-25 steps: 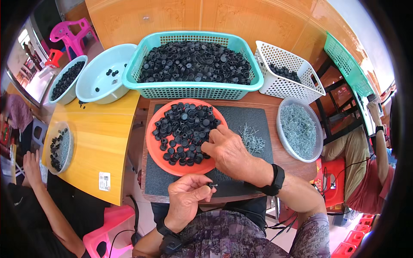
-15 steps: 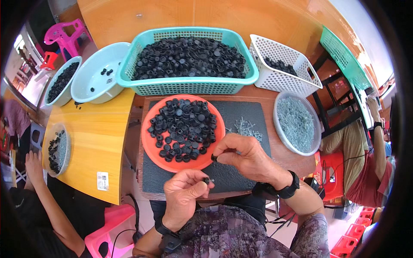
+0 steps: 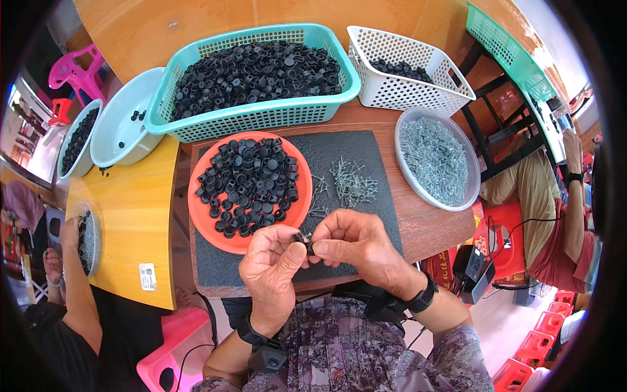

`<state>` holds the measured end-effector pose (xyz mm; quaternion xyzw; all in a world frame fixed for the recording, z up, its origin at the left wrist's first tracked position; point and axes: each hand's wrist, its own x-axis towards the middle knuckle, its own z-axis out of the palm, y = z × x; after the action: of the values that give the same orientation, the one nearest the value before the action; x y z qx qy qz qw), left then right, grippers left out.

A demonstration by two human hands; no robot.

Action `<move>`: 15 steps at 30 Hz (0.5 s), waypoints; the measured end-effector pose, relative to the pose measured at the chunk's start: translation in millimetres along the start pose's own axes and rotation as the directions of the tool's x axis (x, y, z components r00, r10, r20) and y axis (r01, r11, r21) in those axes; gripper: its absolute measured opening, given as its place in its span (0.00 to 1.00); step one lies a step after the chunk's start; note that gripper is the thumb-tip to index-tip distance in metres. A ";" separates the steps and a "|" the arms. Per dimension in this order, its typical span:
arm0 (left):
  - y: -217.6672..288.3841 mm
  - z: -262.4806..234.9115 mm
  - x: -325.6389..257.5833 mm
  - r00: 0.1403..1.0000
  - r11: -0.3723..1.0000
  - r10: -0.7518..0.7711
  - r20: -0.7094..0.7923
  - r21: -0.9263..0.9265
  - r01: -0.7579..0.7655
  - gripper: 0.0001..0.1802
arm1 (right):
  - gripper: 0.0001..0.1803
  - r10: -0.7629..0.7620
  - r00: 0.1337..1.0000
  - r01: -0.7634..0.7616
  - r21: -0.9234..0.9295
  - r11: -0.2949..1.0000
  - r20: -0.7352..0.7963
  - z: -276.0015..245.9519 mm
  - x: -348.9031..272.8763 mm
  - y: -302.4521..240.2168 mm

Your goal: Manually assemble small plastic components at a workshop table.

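Observation:
My left hand (image 3: pixel 274 271) and my right hand (image 3: pixel 358 248) meet over the near edge of the dark mat (image 3: pixel 222 271), both closed in a pinch. Between their fingertips are small black plastic caps (image 3: pixel 301 240) and a thin bit of metal that looks like a screw; the fingers partly cover them. Just beyond the left hand lies an orange-red plate (image 3: pixel 199 225) heaped with black caps (image 3: pixel 251 170). Loose silver screws (image 3: pixel 354 183) are scattered on the mat beyond the right hand.
A teal basket (image 3: pixel 255 112) full of black caps stands behind the plate, beside a white basket (image 3: pixel 411 95) holding fewer. A round tub (image 3: pixel 475 176) of screws sits right. Pale blue basins (image 3: pixel 134 153) and a yellow table (image 3: pixel 124 228) are left. Co-workers sit on both sides.
My right hand has come down and left from beside the plate, bringing its black cap against the piece in my left hand. The view has shifted, so the table things appear farther left.

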<state>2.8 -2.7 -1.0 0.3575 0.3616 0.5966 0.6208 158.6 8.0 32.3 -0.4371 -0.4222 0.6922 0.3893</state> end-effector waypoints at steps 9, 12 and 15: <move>-6.1 13.2 -0.1 0.999 0.996 -0.035 -0.015 -0.081 0.033 0.14 | 0.10 -0.735 0.657 0.486 -0.652 0.582 -0.167 15.9 -5.8 36.7; -7.0 13.6 0.1 0.999 0.993 -0.037 -0.021 -0.111 0.034 0.13 | 0.13 -0.747 0.640 0.506 -0.633 0.586 -0.180 16.2 -7.4 35.9; -6.2 13.1 -2.4 0.995 0.983 -0.099 0.008 -0.157 0.099 0.13 | 0.14 -0.702 0.689 0.493 -0.595 0.635 -0.179 14.0 -11.1 30.4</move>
<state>17.2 -5.4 0.0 0.2890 0.3307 0.5919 0.6759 143.8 -15.9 10.8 -0.4830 -0.6216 0.2802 0.5493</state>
